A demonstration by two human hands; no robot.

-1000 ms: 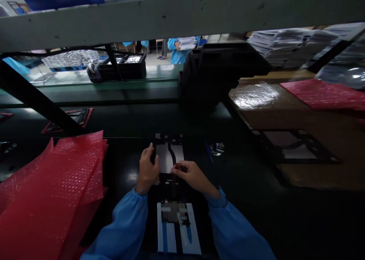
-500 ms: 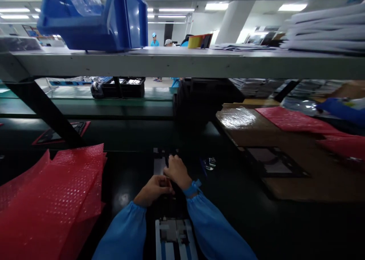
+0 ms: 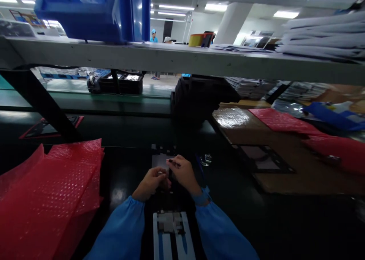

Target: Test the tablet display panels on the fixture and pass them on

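My left hand [image 3: 152, 182] is closed in a pinch, with thumb and fingertips together; what it holds is too small to make out. Close beside it, my right hand [image 3: 184, 173] pinches a small dark piece [image 3: 170, 161] between thumb and finger. Just behind both hands lies a greyish sheet [image 3: 158, 160] with small dark patches along its far end, partly hidden by the hands. Nearer to me, between my forearms, is a flat silvery-white device [image 3: 157, 237] with exposed inner parts at its far end and blue strips along it.
Red bubble-wrap bags [image 3: 57, 191] lie at left. On the right, a brown cardboard sheet [image 3: 285, 184] carries a dark-framed panel [image 3: 264, 159]. A small shiny object [image 3: 205, 160] lies right of my hands. Black trays [image 3: 199, 96] stand behind, under a shelf [image 3: 171, 56] holding a blue bin [image 3: 85, 24].
My right hand has drawn slightly back and turned, and the small dark piece now shows in its fingertips. My left hand stays low beside it. The view has shifted a little.
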